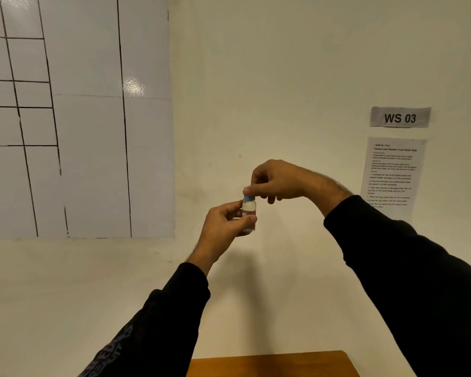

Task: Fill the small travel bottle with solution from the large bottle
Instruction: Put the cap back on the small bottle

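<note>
Surface [272,363], brown wood, showed only as a strip at the bottom edge of the view, between the two forearms. Both arms wore black sleeves; the left sleeve [152,330] carried printed lettering, too blurred to read.

Left hand [223,224] was raised in front of the wall, well above the surface. Its fingers were curled round the small bottle [248,214], with the thumb pressed across the front of the body. The bottle was clear, upright, and held in mid-air at the centre of the view. How full it was could not be told.

Right hand [278,182] came in from the right, just above the left hand. Its thumb and fingers pinched the blue cap [247,196] seated at the top of the bottle. The remaining fingers were curled under the palm. Whether the cap was tight or loose could not be told.

Wall [283,77], pale cream, filled the background. A glossy white board [79,118] ruled with dark lines covered its left part. On the right, a grey label [400,117] read "WS 03". Directly below it hung a printed sheet [392,176] with a task heading and numbered steps; most of the text was too small to read.
</note>
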